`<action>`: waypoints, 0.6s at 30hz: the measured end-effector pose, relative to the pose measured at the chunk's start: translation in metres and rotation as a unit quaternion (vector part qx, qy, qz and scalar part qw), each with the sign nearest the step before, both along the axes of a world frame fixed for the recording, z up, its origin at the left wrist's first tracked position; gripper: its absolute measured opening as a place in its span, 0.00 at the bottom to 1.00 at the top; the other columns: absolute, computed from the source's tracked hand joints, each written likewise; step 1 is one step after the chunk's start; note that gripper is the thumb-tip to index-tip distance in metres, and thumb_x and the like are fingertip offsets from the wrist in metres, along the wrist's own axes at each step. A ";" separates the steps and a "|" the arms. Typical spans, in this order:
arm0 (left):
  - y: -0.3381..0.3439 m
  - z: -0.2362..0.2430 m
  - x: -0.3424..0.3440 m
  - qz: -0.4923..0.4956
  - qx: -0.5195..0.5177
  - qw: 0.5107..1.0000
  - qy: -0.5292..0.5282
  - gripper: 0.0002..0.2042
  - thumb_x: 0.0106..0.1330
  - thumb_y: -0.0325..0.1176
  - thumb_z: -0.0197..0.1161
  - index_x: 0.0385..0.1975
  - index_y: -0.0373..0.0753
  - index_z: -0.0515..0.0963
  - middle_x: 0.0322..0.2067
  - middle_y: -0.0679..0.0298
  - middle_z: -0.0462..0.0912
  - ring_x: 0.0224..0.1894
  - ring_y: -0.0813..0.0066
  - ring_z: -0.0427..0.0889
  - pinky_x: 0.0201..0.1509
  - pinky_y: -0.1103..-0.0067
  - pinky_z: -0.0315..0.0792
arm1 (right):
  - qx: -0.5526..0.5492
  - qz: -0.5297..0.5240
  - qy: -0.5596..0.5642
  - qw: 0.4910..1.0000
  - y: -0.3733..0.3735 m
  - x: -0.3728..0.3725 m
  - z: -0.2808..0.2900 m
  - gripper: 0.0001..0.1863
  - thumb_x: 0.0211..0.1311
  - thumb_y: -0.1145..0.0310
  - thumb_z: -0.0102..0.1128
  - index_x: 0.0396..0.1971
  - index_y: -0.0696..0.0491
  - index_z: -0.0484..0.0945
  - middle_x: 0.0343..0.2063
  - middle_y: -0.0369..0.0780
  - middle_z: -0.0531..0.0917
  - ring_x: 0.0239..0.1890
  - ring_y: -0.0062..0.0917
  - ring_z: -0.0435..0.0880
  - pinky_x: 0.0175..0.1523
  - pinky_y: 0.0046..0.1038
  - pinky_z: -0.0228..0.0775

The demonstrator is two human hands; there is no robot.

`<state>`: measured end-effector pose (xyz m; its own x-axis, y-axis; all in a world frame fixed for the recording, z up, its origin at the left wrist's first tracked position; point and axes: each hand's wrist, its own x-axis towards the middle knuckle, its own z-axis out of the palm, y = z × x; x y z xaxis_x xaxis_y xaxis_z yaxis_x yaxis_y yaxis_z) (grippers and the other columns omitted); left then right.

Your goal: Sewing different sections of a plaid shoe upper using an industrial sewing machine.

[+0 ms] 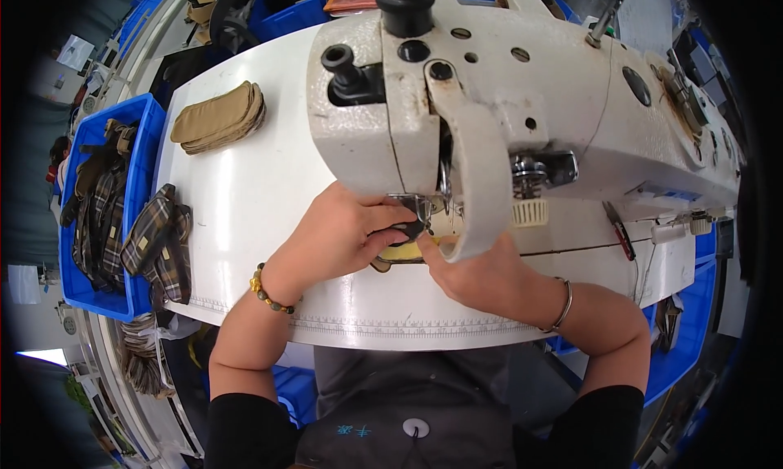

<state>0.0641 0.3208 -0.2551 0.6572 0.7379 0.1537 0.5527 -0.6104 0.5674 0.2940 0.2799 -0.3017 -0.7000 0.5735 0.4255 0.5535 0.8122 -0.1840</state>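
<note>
A white sewing machine stands over the white table, its needle and presser foot close to my fingers. My left hand is closed, thumb and fingers pinching a small dark fabric piece left of the needle. Beneath it lies a flat fabric piece with yellow and dark edges. From the right, my right hand reaches in with a finger and thumb closed at the edge of the dark piece. The machine's curved white arm hides part of that hand.
Tan fabric pieces are stacked at the table's far left. Plaid fabric items lie by a blue bin holding more. Small red-and-black snips rest right of my right hand. A ruler strip follows the front edge.
</note>
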 end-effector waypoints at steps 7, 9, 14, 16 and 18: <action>-0.001 -0.008 0.002 0.000 0.077 0.997 0.020 0.09 0.52 0.32 0.73 0.33 0.43 0.88 0.32 0.69 0.86 0.39 0.66 0.84 0.51 0.70 0.73 | 0.007 0.007 0.009 1.000 -0.001 0.000 -0.006 0.19 0.48 0.72 0.61 0.42 0.62 0.84 0.13 0.36 0.77 0.13 0.25 0.77 0.17 0.30 0.67; -0.001 -0.009 0.001 0.001 0.078 0.996 0.030 0.08 0.52 0.33 0.73 0.33 0.43 0.88 0.32 0.70 0.86 0.40 0.67 0.84 0.52 0.70 0.72 | 0.003 0.005 0.003 1.000 -0.002 0.001 -0.009 0.19 0.48 0.72 0.62 0.42 0.62 0.83 0.13 0.35 0.77 0.12 0.25 0.76 0.18 0.29 0.66; 0.008 -0.011 0.000 0.032 0.072 0.997 0.005 0.10 0.52 0.33 0.74 0.35 0.45 0.89 0.37 0.69 0.88 0.46 0.63 0.81 0.57 0.67 0.69 | 0.044 -0.016 -0.038 0.998 0.003 -0.001 -0.007 0.21 0.49 0.71 0.62 0.45 0.61 0.83 0.15 0.37 0.78 0.13 0.28 0.77 0.19 0.31 0.67; 0.014 -0.014 -0.002 0.029 0.097 0.995 0.005 0.10 0.52 0.34 0.74 0.35 0.46 0.89 0.38 0.68 0.88 0.47 0.63 0.81 0.58 0.67 0.68 | 0.061 -0.029 -0.050 0.996 0.006 -0.002 -0.008 0.22 0.48 0.71 0.62 0.47 0.60 0.82 0.16 0.39 0.79 0.14 0.29 0.78 0.20 0.32 0.68; 0.016 -0.012 -0.003 0.028 0.122 0.992 0.006 0.10 0.52 0.34 0.74 0.35 0.46 0.89 0.39 0.68 0.88 0.48 0.62 0.80 0.59 0.67 0.68 | 0.063 -0.038 -0.039 0.997 0.008 -0.002 -0.013 0.22 0.50 0.71 0.62 0.49 0.58 0.82 0.19 0.41 0.81 0.16 0.30 0.79 0.22 0.33 0.70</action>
<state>0.0615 0.3367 -0.2667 0.6195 0.7144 0.3253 0.5948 -0.6977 0.3994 0.2915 0.2879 -0.3142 -0.6906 0.5714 0.4433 0.6231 0.7813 -0.0365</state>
